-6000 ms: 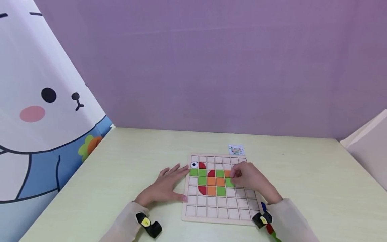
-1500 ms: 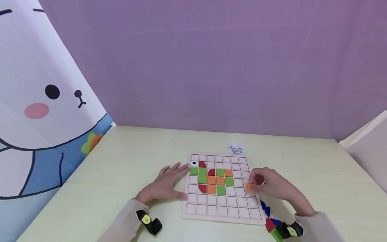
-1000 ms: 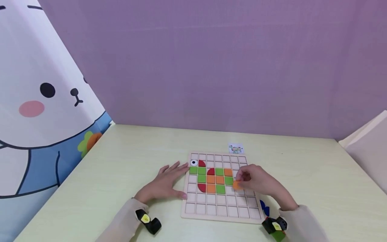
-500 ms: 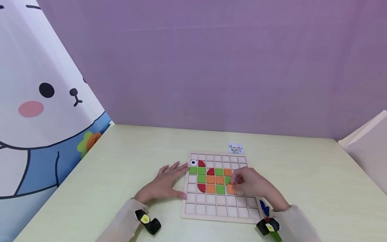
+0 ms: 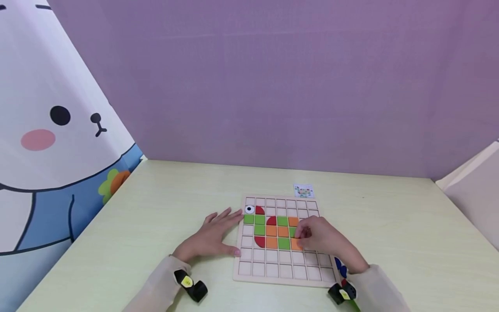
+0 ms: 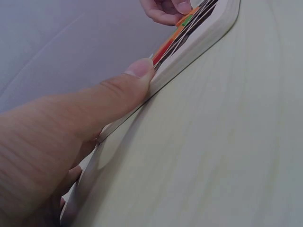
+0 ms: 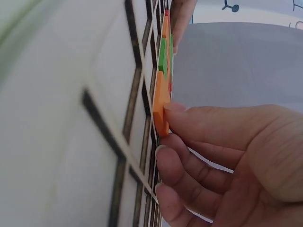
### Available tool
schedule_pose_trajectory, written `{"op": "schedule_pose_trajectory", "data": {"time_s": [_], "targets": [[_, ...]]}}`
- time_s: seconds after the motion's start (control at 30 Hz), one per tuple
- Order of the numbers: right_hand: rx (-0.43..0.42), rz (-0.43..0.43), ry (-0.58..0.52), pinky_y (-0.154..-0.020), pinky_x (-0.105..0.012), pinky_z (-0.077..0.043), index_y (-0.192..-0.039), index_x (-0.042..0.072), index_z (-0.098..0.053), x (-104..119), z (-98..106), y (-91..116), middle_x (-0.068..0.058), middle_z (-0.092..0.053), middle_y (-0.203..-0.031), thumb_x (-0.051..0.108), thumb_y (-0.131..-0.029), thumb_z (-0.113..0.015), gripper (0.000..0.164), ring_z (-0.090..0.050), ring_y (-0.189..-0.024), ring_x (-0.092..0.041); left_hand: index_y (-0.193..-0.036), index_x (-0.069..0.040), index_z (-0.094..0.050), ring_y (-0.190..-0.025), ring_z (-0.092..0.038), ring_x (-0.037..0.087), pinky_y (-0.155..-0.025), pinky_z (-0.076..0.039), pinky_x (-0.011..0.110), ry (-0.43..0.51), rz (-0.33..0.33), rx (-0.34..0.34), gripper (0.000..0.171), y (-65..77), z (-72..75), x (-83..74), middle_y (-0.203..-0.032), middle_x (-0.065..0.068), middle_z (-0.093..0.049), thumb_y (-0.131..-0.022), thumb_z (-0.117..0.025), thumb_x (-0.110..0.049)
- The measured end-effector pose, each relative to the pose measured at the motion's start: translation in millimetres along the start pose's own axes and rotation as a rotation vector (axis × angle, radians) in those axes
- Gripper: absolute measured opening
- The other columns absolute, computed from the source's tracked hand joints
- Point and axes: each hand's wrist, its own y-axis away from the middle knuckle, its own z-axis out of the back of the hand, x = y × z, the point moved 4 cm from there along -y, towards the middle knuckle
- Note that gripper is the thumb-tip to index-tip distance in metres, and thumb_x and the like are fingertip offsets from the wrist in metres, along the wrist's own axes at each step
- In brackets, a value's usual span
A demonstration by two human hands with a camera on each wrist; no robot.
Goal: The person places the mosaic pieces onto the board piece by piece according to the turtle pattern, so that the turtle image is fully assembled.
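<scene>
In the head view, a pale wooden grid board (image 5: 286, 271) lies on the table, with green, orange and red pieces and an eye piece (image 5: 249, 209) set in its cells. My right hand (image 5: 321, 237) pinches a square orange tile (image 7: 161, 101) at a cell of the lower coloured row, just right of a green tile (image 5: 284, 243). The right wrist view has the thumb against its face and the other fingers curled beside it. My left hand (image 5: 210, 238) spreads along the board's left edge, its thumb (image 6: 140, 68) touching the rim.
A small printed picture card (image 5: 303, 191) lies behind the board. Loose blue pieces (image 5: 341, 268) sit by the board's right edge, partly hidden by the right wrist and its black camera (image 5: 342, 293). A purple partition (image 5: 288, 86) stands at the table's far edge.
My right hand has brought the orange tile leftward from the board's right edge into line with the lower row. Six seconds ago it was at a green tile one row up. The left hand stays put.
</scene>
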Motion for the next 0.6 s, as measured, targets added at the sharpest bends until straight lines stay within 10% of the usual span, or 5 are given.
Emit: {"op": "schedule_pose_trajectory", "data": {"time_s": [0.6], "targets": [[-0.023,-0.069,0.014,-0.059,-0.02,-0.044,-0.078,0.011,-0.068,-1.2,-0.8,0.3,0.002,-0.06,-0.074,0.002,-0.078,-0.074,0.011,-0.05,-0.068,-0.013,-0.151,-0.018,-0.029,-0.148,-0.009,0.031,-0.115,-0.007,0.059,-0.002,-0.003,-0.004,0.097,0.1,-1.2,1.5,-0.159,0.0,-0.023,-0.074,-0.07,-0.061]]}}
